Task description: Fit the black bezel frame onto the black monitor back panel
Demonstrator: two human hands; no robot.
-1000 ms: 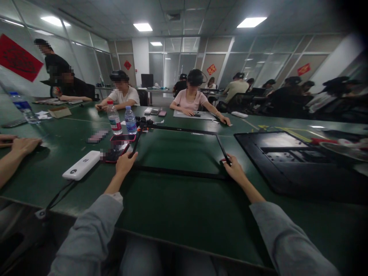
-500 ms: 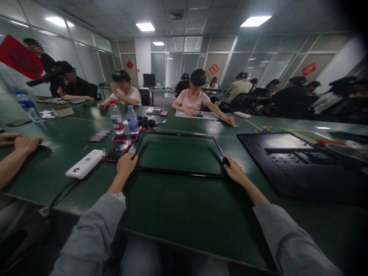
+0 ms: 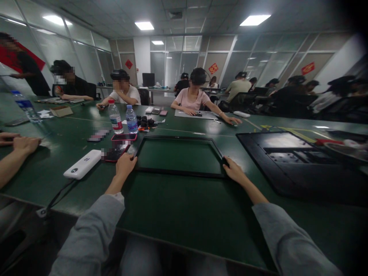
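A thin black rectangular frame [image 3: 178,173] lies flat on the green table [image 3: 178,211] in front of me. My left hand [image 3: 125,165] is closed on its near left corner. My right hand [image 3: 233,171] is closed on its near right corner. Both my arms wear grey sleeves. The green table top shows through the frame's opening.
A large black panel [image 3: 290,161] lies to the right. A white power bank [image 3: 82,164] with a cable, phones [image 3: 116,153] and two water bottles [image 3: 115,119] sit to the left. Another person's hands [image 3: 20,143] rest at far left. Several people sit across the table.
The frame's far edge, raised and tilted a second ago, has come down flat on the table. My hands have kept hold of its near corners.
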